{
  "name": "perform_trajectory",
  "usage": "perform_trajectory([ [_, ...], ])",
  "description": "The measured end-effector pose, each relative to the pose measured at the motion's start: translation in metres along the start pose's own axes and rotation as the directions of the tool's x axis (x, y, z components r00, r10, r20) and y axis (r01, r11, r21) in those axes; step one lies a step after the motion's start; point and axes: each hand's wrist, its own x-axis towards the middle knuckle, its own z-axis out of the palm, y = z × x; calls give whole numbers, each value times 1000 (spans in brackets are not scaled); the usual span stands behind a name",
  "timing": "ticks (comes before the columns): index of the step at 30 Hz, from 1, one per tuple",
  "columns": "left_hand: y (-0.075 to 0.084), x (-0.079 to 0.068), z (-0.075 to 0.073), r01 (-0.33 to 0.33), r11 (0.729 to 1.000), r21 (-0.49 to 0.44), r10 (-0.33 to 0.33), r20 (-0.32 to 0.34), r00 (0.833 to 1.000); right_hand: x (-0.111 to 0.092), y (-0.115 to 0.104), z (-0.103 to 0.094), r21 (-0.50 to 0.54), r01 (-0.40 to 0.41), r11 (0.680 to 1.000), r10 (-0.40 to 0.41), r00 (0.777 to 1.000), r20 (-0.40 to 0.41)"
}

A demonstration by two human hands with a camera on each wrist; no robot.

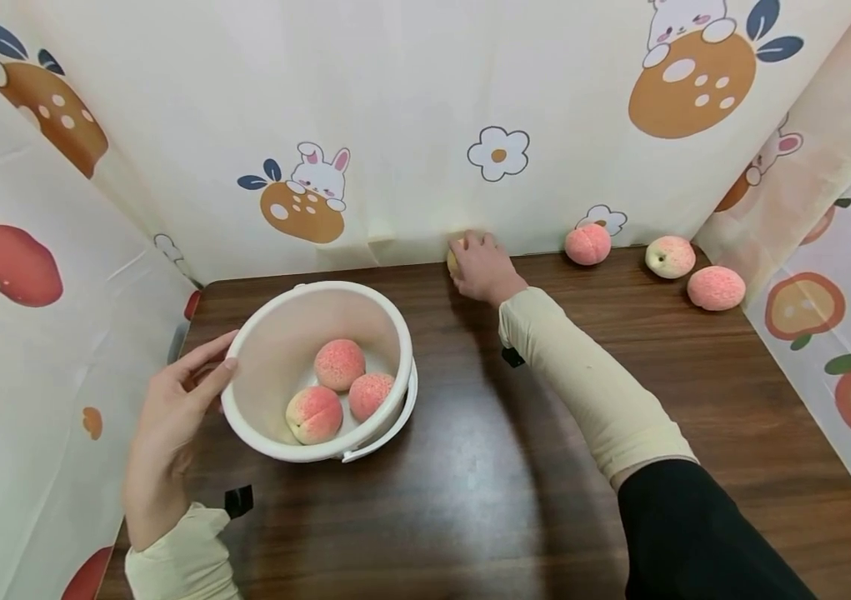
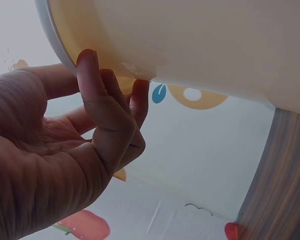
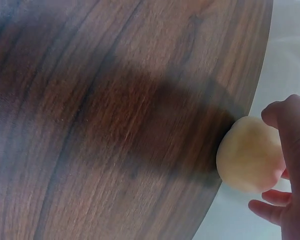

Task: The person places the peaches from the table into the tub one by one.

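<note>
A white bucket (image 1: 248, 417) stands on the left of the table with three pink-and-cream peaches inside, among them a blushed peach (image 1: 315, 415) at the front. My left hand (image 1: 177, 408) holds the bucket's left side at the rim, and in the left wrist view its curled fingertips (image 2: 90, 75) press the wall just beneath the lip. At the table's back edge my right hand (image 1: 485, 267) grips a pale yellow peach (image 3: 250, 155). Thumb and fingers lie around that peach in the right wrist view, and part of it is hidden behind them.
At the back right lie a pink peach (image 1: 588, 244), a cream-and-pink peach (image 1: 669, 257) and another pink peach (image 1: 716, 288). A printed curtain (image 1: 425, 125) hangs right behind the dark wooden table (image 1: 425, 517). The bucket's handle (image 1: 395, 429) hangs down on its right side.
</note>
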Motion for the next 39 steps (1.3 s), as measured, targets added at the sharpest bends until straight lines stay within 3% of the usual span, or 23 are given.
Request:
perform_trajectory([
  [10,0,0,0,-3,1000,-19,3,5,1000,7,0,8,32,12,999,-10,998,-54],
  [20,2,-1,0,7,1000,5,-7,-2,1000,13,-4,24,72,-15,997,28,982,-184],
  [26,2,-2,0,24,1000,4,-24,1,1000,12,-2,26,78,-19,997,33,983,-180],
  [39,-1,0,-1,-8,1000,-15,8,6,1000,3,6,16,67,4,998,6,988,-153],
])
